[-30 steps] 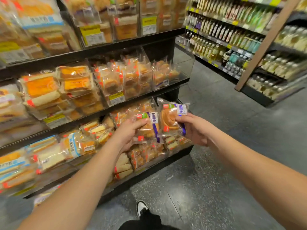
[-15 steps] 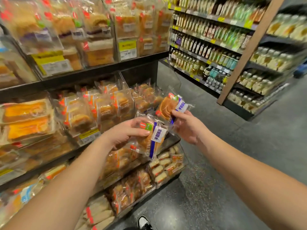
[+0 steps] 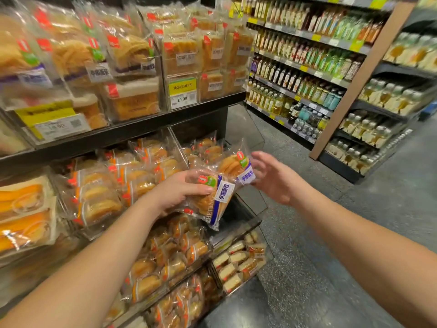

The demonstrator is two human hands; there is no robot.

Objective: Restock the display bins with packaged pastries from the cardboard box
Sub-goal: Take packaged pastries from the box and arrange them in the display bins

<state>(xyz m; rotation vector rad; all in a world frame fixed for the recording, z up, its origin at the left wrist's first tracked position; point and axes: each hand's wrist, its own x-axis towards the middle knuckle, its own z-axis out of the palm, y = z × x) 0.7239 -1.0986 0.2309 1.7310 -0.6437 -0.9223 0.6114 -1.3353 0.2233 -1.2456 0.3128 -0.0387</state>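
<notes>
My left hand [image 3: 179,192] grips a clear packet of twisted bread [image 3: 216,201] with a blue-and-white label, held in front of the middle shelf. A second packet of the same kind [image 3: 237,165] lies just above it, overlapping its top. My right hand [image 3: 274,179] has spread fingers, with fingertips and thumb pinching that packet's right end. Behind both packets stand clear display bins [image 3: 178,144] filled with round wrapped buns. The bin at the shelf's right end [image 3: 248,129] looks nearly bare. The cardboard box is out of view.
The top shelf holds larger bread packs and yellow price tags [image 3: 182,92]. Lower bins hold buns and cake slices [image 3: 236,261]. A dark speckled aisle floor [image 3: 307,233] runs on the right, with shelving of bottled drinks and oils [image 3: 307,74] beyond it.
Both hands rose from the lower shelf to the middle shelf's height. The two packets came together and now overlap. My right hand's fingers have loosened and spread.
</notes>
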